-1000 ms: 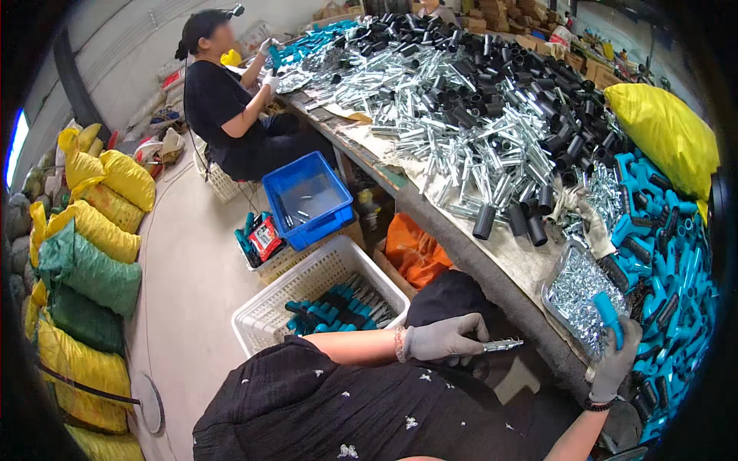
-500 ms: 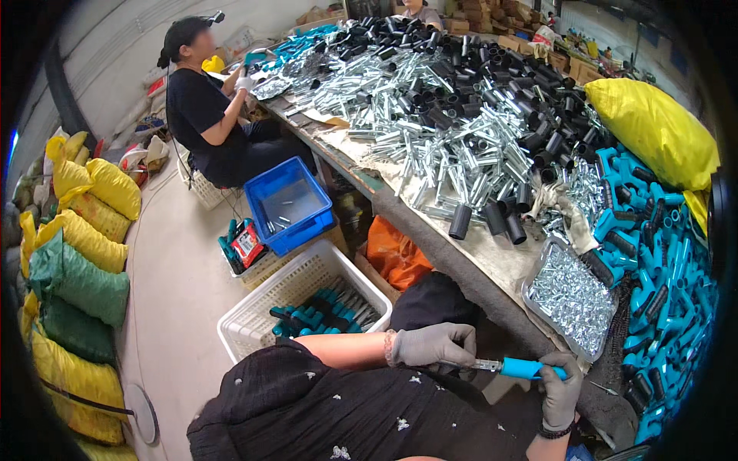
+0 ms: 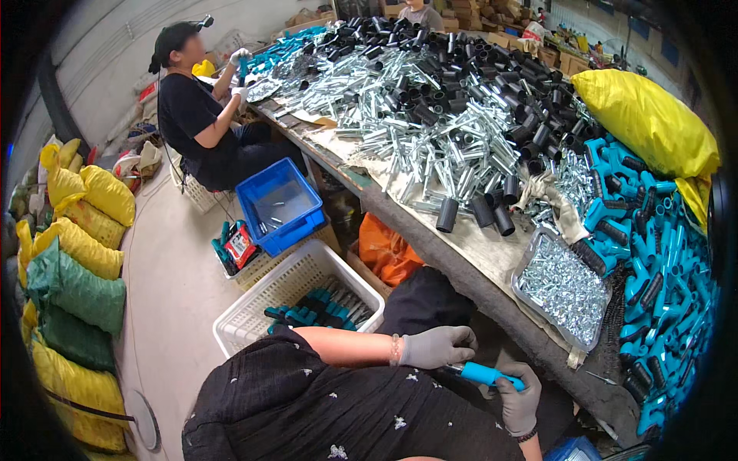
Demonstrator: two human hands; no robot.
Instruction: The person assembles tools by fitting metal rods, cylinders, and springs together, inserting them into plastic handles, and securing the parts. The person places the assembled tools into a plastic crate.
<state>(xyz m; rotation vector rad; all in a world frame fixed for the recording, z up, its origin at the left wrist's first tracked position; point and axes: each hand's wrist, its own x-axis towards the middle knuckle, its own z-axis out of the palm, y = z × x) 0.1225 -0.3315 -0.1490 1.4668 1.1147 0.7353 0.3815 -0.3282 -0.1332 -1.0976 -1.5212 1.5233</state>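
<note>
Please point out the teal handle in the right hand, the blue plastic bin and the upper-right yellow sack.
Teal handle [image 3: 482, 374]: head view, middle of its tube.
Blue plastic bin [image 3: 300, 231]: head view, near outer wall.
Yellow sack [image 3: 642, 121]: head view, middle of its side.

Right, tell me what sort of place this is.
Probably a small factory or workshop: a long table heaped with metal pieces and black tubes, full sacks stacked to the left, and a gloved co-worker seated alongside.

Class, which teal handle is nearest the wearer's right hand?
The teal handle the wearer's right hand grips, unlike the heaped teal handles on the table.
</note>
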